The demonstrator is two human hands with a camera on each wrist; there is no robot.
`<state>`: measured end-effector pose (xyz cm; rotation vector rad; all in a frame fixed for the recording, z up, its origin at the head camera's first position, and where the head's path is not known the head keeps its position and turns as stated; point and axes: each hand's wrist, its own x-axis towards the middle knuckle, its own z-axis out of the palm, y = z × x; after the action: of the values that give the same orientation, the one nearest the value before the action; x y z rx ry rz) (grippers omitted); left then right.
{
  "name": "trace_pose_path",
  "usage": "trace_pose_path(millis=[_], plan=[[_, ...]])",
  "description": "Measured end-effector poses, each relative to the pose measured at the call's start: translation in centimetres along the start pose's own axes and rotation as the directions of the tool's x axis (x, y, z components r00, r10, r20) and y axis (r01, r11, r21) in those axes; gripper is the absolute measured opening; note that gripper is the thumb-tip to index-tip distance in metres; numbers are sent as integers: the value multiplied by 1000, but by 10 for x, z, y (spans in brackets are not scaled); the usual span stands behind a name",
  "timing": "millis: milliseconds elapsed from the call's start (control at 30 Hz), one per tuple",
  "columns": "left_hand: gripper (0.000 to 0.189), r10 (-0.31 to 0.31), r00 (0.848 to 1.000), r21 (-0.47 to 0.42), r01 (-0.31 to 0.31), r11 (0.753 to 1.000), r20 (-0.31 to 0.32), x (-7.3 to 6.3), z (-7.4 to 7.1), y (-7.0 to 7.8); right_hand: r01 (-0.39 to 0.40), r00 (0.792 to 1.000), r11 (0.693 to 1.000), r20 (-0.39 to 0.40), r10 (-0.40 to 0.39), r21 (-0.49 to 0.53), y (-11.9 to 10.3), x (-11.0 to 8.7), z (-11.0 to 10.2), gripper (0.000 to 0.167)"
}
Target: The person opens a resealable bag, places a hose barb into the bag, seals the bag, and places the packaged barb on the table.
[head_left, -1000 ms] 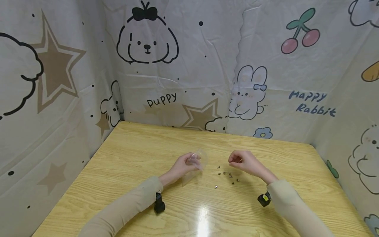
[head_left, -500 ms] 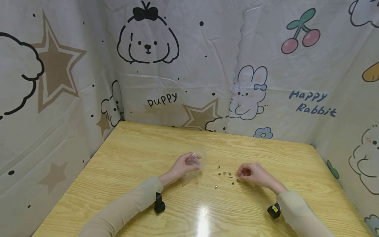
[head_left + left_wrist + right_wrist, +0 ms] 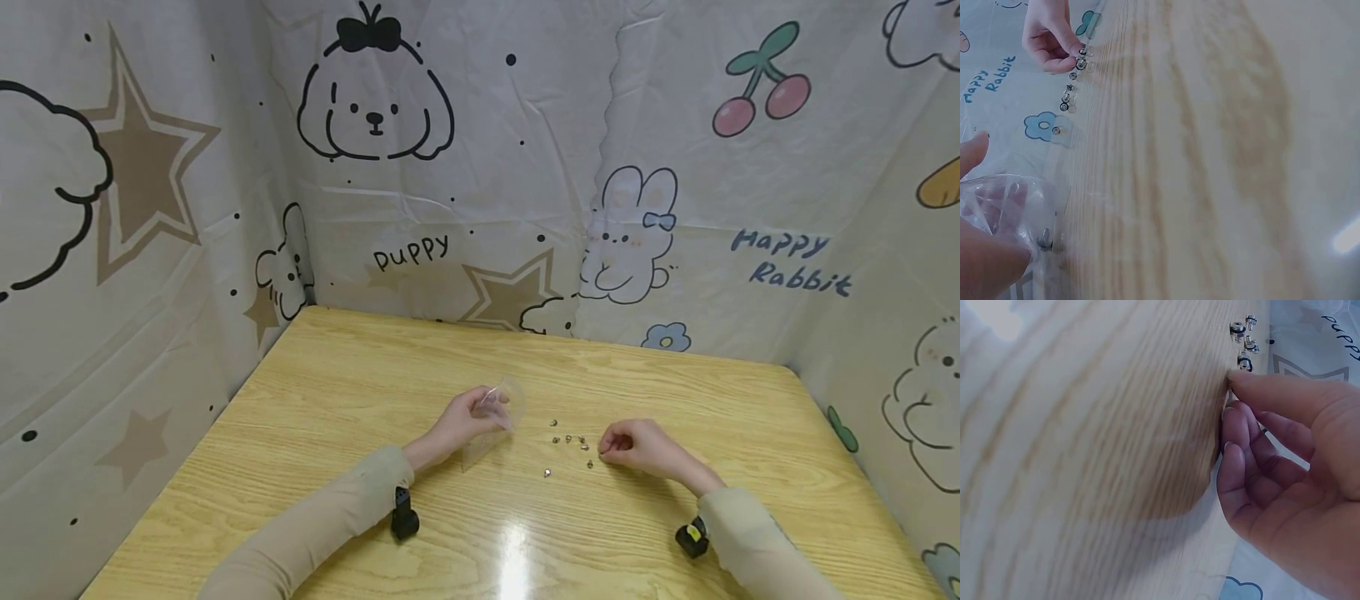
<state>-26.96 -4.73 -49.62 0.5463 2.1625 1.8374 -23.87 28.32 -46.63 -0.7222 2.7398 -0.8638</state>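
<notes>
Small metal pieces [image 3: 568, 438] lie scattered on the tabletop [image 3: 360, 375], well in from its far edge, their shanks pointing different ways. To their left, a clear plastic bag [image 3: 513, 402] slants, mouth facing the pieces, long axis running back toward the tabletop's near edge; its contents cannot be told. The left hand [image 3: 463, 421] grips it in bent fingers. The right hand's [image 3: 641, 446] fingertips nearly meet beside the pieces; whether they pinch one is hidden.

Small metal pieces [image 3: 1245, 361] lie on the table [image 3: 1085, 425] near the curled right grip [image 3: 1300, 494].
</notes>
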Motion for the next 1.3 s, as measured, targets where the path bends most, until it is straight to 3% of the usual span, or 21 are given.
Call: trace_pose_path(millis=[267, 533, 900, 1300], plan=[[34, -8, 1000, -12, 8, 1000, -4, 2, 0, -1, -12, 998, 1000, -62, 10, -19, -4, 5, -5, 5], [35, -10, 1000, -3, 10, 1000, 0, 2, 0, 0, 25, 988, 1000, -151, -22, 19, -25, 24, -21, 5], [36, 0, 1000, -5, 0, 1000, 9, 1, -1, 2, 113, 987, 990, -128, -101, 83, -66, 55, -30, 10], [34, -9, 1000, -21, 10, 1000, 17, 2, 2, 2, 237, 964, 971, -122, -235, 4, -102, 86, -23, 4]])
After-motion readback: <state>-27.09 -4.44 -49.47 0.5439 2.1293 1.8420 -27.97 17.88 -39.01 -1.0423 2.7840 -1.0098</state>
